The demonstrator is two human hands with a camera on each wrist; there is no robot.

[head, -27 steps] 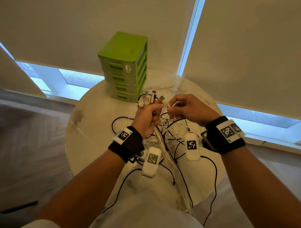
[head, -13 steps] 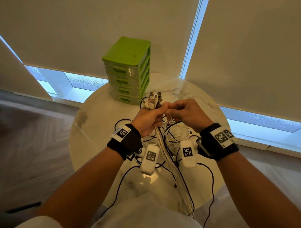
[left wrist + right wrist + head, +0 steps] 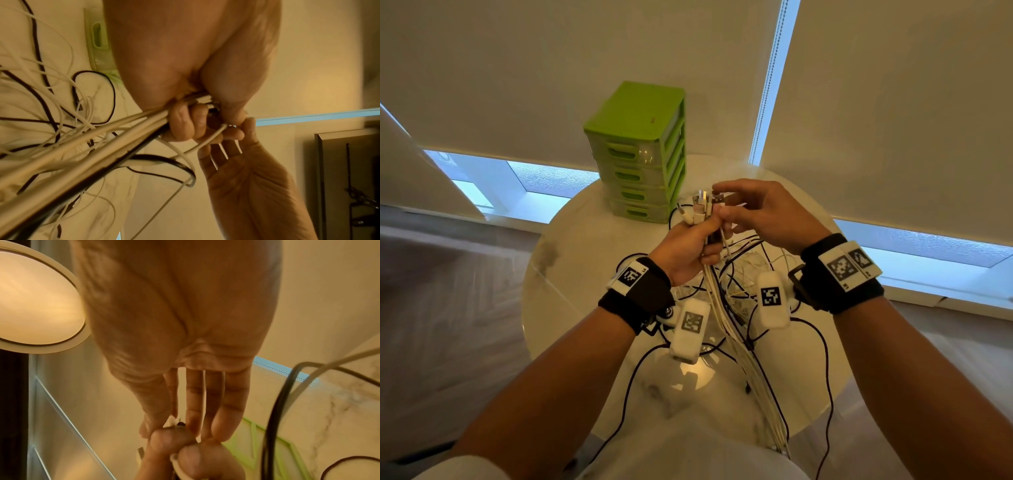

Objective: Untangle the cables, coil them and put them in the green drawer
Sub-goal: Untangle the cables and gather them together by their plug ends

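A round white marble table (image 3: 571, 308) stands before a window with pale roller blinds (image 3: 534, 68) drawn most of the way down, a strip of daylight showing beneath them. Above the table the cables (image 3: 722, 308) are gathered into a bundle, white strands with a few black ones, their plugs (image 3: 702, 205) fanned upward and the rest trailing down toward the near edge of the table, where the white ones hang over. More loose cable, black and thin white, lies tangled on the table under the hands. The left hand (image 3: 685, 250) is clenched round the bundle just below the plugs, thumb pressed across the strands; the left wrist view shows its fingers (image 3: 183, 123) curled over the cords. The right hand (image 3: 763, 212) is right against it, forefinger reaching over the plugs and thumb meeting the left thumb; in the left wrist view its fingertips pinch a single white cable (image 3: 213, 134) beside the bundle, the other fingers held fairly straight. Behind the hands, at the far side of the table, stands the green drawer (image 3: 640, 154) unit, four drawers stacked, all closed. Both wrists carry black bands with square printed markers and a white camera pod.
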